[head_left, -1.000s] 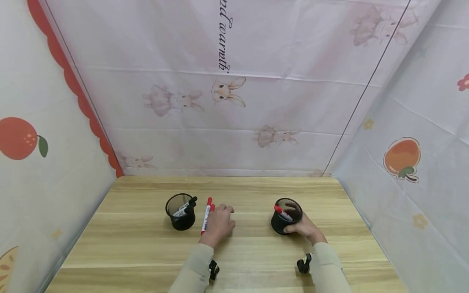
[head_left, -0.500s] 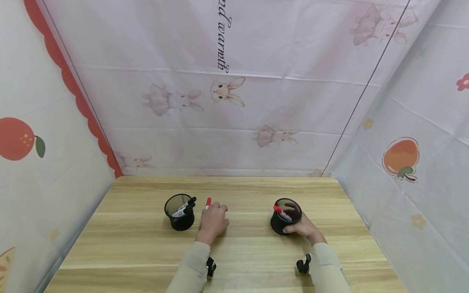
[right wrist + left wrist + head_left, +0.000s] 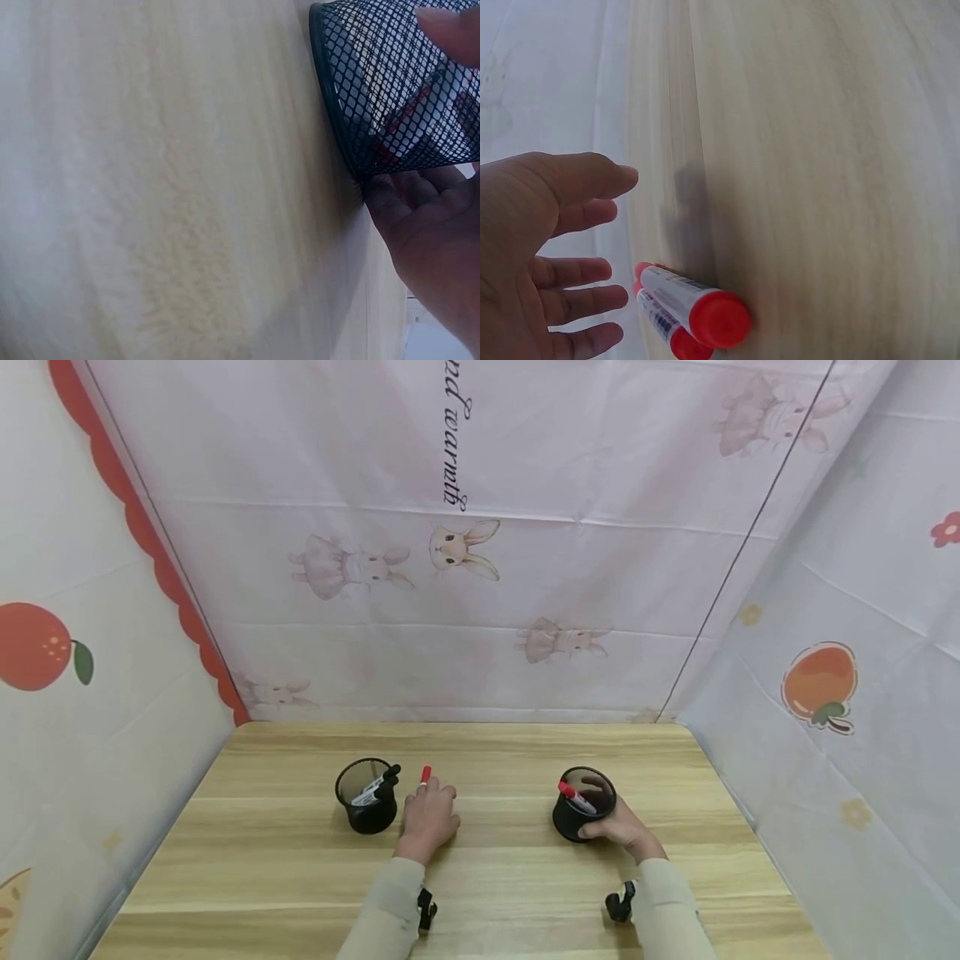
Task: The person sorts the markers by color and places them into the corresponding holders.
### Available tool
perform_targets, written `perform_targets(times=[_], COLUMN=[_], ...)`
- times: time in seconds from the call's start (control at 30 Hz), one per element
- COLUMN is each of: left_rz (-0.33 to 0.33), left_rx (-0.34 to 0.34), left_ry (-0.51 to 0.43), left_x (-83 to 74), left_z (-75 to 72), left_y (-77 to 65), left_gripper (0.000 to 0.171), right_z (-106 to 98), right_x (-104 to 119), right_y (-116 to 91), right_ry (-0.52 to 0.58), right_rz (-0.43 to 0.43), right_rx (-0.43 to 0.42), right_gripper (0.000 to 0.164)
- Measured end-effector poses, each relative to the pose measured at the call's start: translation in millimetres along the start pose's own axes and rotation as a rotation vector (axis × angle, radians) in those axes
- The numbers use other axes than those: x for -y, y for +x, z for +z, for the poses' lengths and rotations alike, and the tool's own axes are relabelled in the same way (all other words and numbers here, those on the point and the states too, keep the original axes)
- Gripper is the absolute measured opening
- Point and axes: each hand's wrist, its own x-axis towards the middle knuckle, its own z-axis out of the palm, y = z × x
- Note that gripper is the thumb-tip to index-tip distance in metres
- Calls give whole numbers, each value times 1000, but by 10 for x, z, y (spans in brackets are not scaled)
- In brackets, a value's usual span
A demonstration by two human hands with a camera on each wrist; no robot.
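Note:
My left hand [image 3: 429, 818] is over two red-capped whiteboard markers lying side by side on the table. In the head view it covers most of them, leaving one marker's red end [image 3: 426, 773] showing. The left wrist view has both, a nearer marker [image 3: 686, 300] and one beside it [image 3: 658, 319]; the fingers are spread and loosely bent, with nothing held. At the right, my right hand [image 3: 619, 829] grips a black mesh pen cup [image 3: 572, 823] from its right side, fingers behind and thumb in front. A red-capped marker [image 3: 579, 798] leans inside that cup.
Left of the left hand stands another black mesh pen cup [image 3: 371, 818], with black-capped markers [image 3: 388, 778] leaning in it. The wooden table [image 3: 510, 877] meets printed cloth walls at the back and both sides.
My left hand has shifted left over the two red markers, which it now mostly covers in the head view. My right hand and its pen cup have stayed put.

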Motion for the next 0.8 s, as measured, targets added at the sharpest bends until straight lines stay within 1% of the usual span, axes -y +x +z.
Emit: perform_targets(times=[0.13,0.33,0.47,0.63,0.8], left_rz=[-21,-46,-48,-35,-39], left_rx=[-12,-9,6,27,24], left_ry=[-38,-111,-131,-141,-157], left_x=[24,41,48,72,88], left_z=[5,27,37,65,83], left_y=[-12,3,19,16,11], left_gripper=[27,23,21,19,13], right_z=[-22,-31,-37,-35,-32], right_x=[-105,-145,-150,-146,-144], right_y=[23,29,34,33,39], right_ry=[-16,-23,-22,-18,-23], right_rz=[-13,-11,-9,-4,1], right_rx=[-5,-19,-20,-18,-15], right_gripper=[91,92,92,92,92])
